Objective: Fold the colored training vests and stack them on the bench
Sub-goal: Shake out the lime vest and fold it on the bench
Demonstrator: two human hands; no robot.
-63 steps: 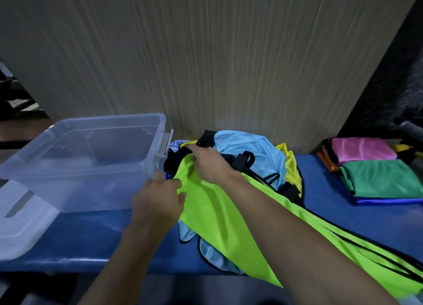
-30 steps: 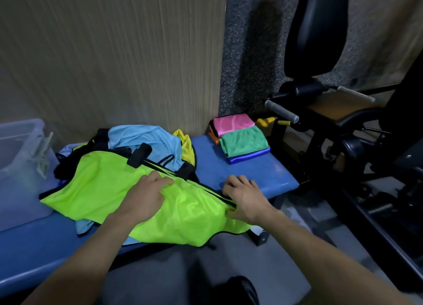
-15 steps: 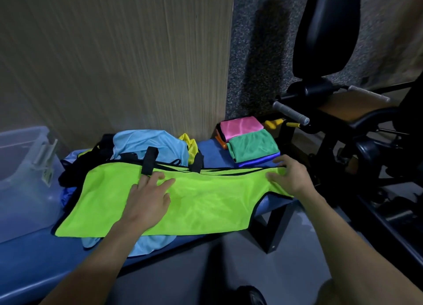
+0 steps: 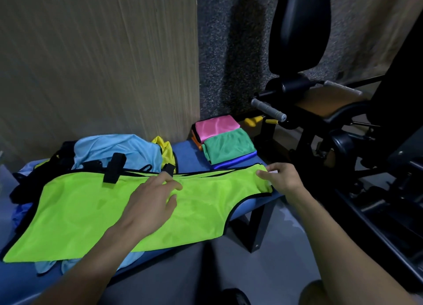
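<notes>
The left hand [image 4: 153,198] is lying palm down on the middle of the lime-green vest [image 4: 91,213], its fingers [image 4: 170,183] spread and reaching toward the vest's black-trimmed far edge. The right hand [image 4: 282,181] is resting on the vest's right end, at the shoulder part, with the fingers extended flat on the fabric; whether the thumb is gripping the cloth underneath cannot be told. A small white tag is showing just beside that hand.

The vest is lying stretched lengthwise across the blue worktop [image 4: 190,153], its near edge hanging slightly over the front. A black strap [image 4: 113,170] is lying over its far edge. Behind it, a loose heap is sitting against the wood-grain wall panel [image 4: 98,59]: a light blue vest [image 4: 119,150] on top, a yellow vest [image 4: 166,152] just to its right, and dark fabric at the left. More light blue cloth is poking out from under the green vest's near edge.

At the far right end of the worktop, folded vests are sitting in two touching stacks: a pink vest [image 4: 216,127] over an orange one, and a green vest [image 4: 229,147] over a dark blue one. Beyond the worktop, a black exercise machine [image 4: 320,98] is standing on the grey floor.
</notes>
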